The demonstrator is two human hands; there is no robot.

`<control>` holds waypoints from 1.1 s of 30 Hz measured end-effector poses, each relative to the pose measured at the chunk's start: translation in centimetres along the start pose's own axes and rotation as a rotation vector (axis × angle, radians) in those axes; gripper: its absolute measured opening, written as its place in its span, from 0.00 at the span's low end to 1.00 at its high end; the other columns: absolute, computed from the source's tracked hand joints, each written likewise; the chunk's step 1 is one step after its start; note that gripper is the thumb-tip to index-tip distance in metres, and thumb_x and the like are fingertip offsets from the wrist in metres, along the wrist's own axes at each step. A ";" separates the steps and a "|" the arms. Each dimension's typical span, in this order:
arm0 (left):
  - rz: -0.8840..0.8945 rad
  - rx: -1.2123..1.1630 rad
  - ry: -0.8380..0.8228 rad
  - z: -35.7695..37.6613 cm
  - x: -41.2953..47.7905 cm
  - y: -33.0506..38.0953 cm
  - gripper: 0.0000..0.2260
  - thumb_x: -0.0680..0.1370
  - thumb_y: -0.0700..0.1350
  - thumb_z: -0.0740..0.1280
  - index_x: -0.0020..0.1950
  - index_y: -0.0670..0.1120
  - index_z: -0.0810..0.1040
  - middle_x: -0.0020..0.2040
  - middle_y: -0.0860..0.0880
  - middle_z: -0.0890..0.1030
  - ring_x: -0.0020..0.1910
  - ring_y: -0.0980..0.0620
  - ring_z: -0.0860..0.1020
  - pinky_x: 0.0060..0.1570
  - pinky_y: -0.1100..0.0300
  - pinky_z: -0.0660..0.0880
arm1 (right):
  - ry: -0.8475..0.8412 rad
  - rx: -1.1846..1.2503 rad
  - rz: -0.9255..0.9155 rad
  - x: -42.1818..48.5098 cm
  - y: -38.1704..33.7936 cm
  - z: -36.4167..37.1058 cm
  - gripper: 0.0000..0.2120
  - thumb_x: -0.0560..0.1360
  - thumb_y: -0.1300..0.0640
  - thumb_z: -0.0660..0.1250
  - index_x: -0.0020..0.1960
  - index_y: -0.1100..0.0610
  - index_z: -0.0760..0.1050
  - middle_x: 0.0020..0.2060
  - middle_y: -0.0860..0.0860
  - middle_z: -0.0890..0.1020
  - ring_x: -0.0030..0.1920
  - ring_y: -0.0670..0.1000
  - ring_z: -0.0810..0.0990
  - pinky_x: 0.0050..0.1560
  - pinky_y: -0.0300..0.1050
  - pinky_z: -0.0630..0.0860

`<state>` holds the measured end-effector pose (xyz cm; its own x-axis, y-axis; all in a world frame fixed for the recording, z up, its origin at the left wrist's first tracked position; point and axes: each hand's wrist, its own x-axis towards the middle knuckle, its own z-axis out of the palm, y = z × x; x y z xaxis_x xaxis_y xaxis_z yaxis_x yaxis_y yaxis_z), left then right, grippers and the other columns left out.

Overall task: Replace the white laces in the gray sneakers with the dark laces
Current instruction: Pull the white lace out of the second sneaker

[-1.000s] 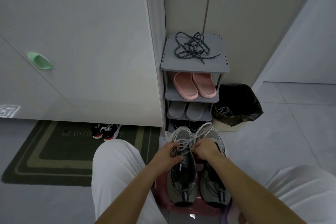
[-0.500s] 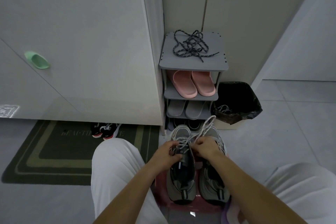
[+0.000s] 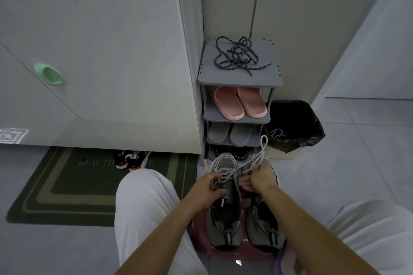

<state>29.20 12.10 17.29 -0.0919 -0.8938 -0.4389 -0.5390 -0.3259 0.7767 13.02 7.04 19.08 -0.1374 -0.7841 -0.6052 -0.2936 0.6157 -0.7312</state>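
My left hand (image 3: pixel 205 187) grips the gray mesh sneaker (image 3: pixel 223 230) steady; my right hand (image 3: pixel 260 177) pinches its white braided lace (image 3: pixel 252 161) to unthread it.

The white lace (image 3: pixel 260 154) your fingers (image 3: pixel 247 185) pinch is braided cord; beneath them the gray sneakers (image 3: pixel 225 214) are matt mesh cloth. Beyond your fingertips, rough-braided dark laces (image 3: pixel 237 57) top a matt plastic rack (image 3: pixel 268 78), beside a glossy crinkled bin liner (image 3: pixel 312 138).
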 end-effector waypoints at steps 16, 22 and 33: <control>-0.114 0.062 0.219 0.8 1.9 0.2 0.11 0.79 0.45 0.64 0.36 0.49 0.71 0.40 0.49 0.77 0.43 0.51 0.77 0.45 0.58 0.73 | -0.238 -0.635 -0.381 -1.8 3.4 0.7 0.17 0.73 0.55 0.69 0.60 0.59 0.74 0.56 0.54 0.79 0.57 0.53 0.78 0.55 0.42 0.73; -0.112 0.288 0.159 0.3 2.7 0.9 0.14 0.78 0.45 0.62 0.33 0.44 0.70 0.36 0.44 0.75 0.37 0.46 0.77 0.36 0.60 0.67 | -0.242 -0.673 -0.415 -1.7 3.3 0.5 0.17 0.74 0.57 0.66 0.62 0.59 0.74 0.58 0.55 0.79 0.58 0.54 0.77 0.56 0.42 0.73; -0.069 0.339 0.121 -1.1 3.6 1.7 0.10 0.80 0.46 0.60 0.49 0.39 0.74 0.48 0.40 0.80 0.46 0.45 0.78 0.44 0.57 0.71 | -0.245 -0.717 -0.447 -1.6 3.4 0.4 0.14 0.75 0.58 0.64 0.60 0.60 0.75 0.56 0.56 0.80 0.57 0.54 0.78 0.56 0.43 0.73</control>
<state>28.87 8.01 17.48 0.0428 -0.9098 -0.4127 -0.7890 -0.2842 0.5447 12.61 10.41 17.44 0.3151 -0.8511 -0.4200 -0.8059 -0.0063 -0.5920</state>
